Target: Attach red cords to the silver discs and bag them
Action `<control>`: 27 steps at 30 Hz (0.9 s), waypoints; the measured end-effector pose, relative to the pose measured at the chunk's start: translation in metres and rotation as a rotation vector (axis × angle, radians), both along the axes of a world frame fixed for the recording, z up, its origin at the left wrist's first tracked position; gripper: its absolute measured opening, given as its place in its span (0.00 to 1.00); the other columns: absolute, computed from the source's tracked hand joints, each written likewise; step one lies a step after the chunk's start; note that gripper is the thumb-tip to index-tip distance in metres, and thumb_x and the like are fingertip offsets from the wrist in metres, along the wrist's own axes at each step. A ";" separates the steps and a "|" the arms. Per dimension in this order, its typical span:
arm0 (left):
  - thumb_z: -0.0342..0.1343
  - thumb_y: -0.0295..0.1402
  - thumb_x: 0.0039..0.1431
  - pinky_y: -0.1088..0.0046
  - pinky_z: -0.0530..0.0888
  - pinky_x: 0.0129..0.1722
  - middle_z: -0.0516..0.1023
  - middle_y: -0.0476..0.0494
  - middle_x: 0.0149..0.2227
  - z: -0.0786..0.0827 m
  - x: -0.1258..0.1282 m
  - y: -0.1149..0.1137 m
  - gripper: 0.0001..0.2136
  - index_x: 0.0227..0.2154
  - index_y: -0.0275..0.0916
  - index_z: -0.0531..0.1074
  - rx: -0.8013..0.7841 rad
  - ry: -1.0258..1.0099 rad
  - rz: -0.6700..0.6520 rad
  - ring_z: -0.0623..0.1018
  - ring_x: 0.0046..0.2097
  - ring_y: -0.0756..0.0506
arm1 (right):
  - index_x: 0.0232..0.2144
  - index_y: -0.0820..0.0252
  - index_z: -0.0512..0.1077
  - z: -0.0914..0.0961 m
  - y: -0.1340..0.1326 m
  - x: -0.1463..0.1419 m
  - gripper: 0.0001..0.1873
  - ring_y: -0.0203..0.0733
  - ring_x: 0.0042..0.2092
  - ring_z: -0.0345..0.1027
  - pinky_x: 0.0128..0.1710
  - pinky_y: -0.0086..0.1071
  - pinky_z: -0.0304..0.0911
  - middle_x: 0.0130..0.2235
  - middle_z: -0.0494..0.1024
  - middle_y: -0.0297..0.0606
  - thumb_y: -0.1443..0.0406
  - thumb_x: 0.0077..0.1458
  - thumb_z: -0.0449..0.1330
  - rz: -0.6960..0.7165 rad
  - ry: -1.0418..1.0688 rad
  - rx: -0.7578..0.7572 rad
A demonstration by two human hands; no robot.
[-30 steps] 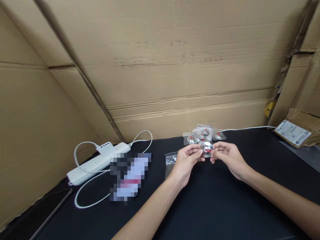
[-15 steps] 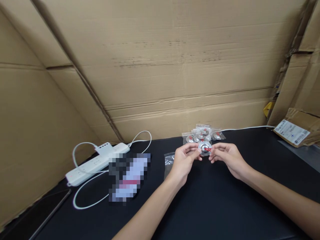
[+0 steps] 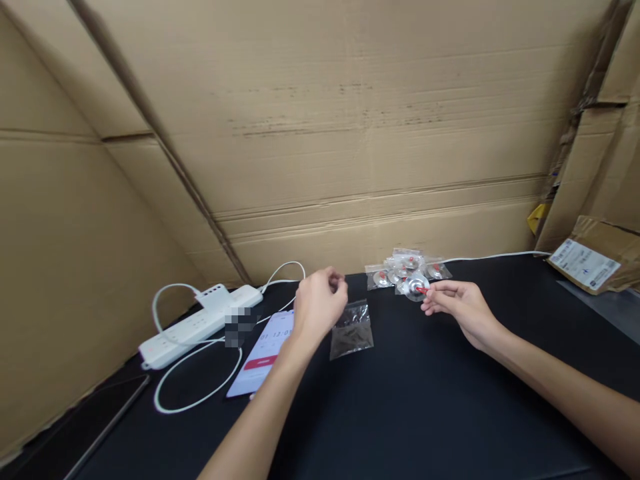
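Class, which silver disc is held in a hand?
The front disc, its red piece pinched by the right hand; the other discs lie behind in clear bags.

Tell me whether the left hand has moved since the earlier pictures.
Yes. Judged against the power strip, the left hand has moved left, nearer to it, leaving the metal disc in the right hand.

The single view looks from the person's head, forward and down across the black counter (image 3: pixel 425 393) to the cardboard wall (image 3: pixel 360 153), set far enough back to take in the whole left hand (image 3: pixel 318 301) and right hand (image 3: pixel 460 308).
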State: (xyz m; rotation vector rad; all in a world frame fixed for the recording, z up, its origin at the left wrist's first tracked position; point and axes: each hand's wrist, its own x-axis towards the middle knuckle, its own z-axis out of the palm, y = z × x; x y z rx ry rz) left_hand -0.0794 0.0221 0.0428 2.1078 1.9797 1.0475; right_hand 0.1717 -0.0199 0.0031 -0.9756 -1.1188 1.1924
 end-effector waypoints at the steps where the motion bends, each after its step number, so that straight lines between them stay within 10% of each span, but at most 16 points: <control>1: 0.51 0.29 0.51 0.66 0.70 0.37 0.80 0.42 0.32 0.001 -0.008 0.002 0.08 0.31 0.39 0.75 -0.062 0.100 0.013 0.78 0.36 0.41 | 0.28 0.67 0.76 0.000 0.000 -0.001 0.14 0.42 0.30 0.75 0.34 0.35 0.71 0.27 0.79 0.42 0.61 0.43 0.69 0.002 -0.003 -0.002; 8: 0.54 0.27 0.46 0.68 0.68 0.38 0.79 0.41 0.34 -0.015 -0.018 0.006 0.04 0.25 0.40 0.72 -0.284 0.361 -0.188 0.77 0.41 0.40 | 0.28 0.66 0.74 -0.005 0.000 -0.005 0.14 0.41 0.27 0.74 0.31 0.35 0.71 0.25 0.78 0.42 0.60 0.44 0.68 0.026 -0.126 0.029; 17: 0.55 0.33 0.54 0.72 0.70 0.33 0.75 0.47 0.27 -0.012 0.031 -0.014 0.04 0.30 0.38 0.71 -0.373 -0.529 -0.717 0.74 0.30 0.49 | 0.32 0.61 0.76 -0.003 -0.014 -0.013 0.07 0.41 0.33 0.75 0.38 0.37 0.73 0.31 0.79 0.38 0.63 0.50 0.64 0.203 -0.308 0.194; 27: 0.58 0.41 0.57 0.76 0.70 0.34 0.71 0.46 0.34 -0.010 0.046 -0.028 0.11 0.28 0.38 0.70 -0.472 -1.036 -0.730 0.72 0.38 0.49 | 0.30 0.61 0.75 -0.006 -0.004 -0.006 0.08 0.39 0.30 0.74 0.35 0.35 0.72 0.27 0.78 0.36 0.62 0.47 0.66 0.124 -0.189 0.158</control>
